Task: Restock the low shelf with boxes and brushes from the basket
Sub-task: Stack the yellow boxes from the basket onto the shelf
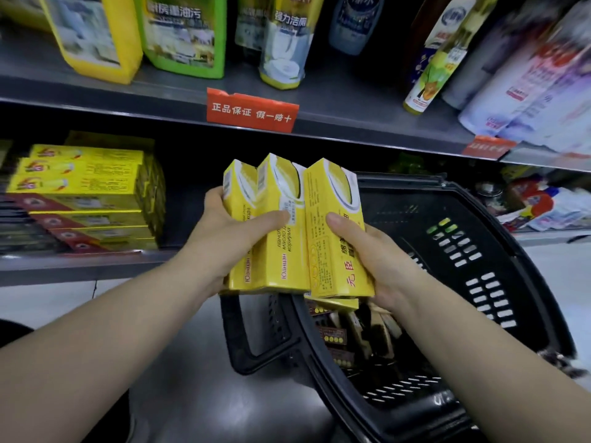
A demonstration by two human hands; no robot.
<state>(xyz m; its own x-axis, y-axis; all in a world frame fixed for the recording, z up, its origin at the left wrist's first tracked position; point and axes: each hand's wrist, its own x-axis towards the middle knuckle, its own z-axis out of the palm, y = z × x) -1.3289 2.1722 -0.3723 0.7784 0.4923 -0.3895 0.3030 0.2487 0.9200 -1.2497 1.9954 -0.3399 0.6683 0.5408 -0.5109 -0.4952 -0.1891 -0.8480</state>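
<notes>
My left hand [230,231] grips two long yellow boxes [271,251] side by side, thumb across their fronts. My right hand [367,251] holds a third yellow box [332,199] upright beside them, thumb on its front. All three hang above the black plastic basket [479,282], which sits tilted on the floor. Inside the basket lie more boxes and brushes [361,330] with dark bristles. The low shelf [80,266] at the left carries a stack of matching yellow boxes [86,190]; its middle behind my hands is dark.
The upper shelf [319,100] holds cleaner bottles [182,33] and spray cans [518,78], with a red label tag [252,111] on its edge. Packets [543,203] lie on the low shelf at the right. The basket's handle [256,343] sticks out to the left over the floor.
</notes>
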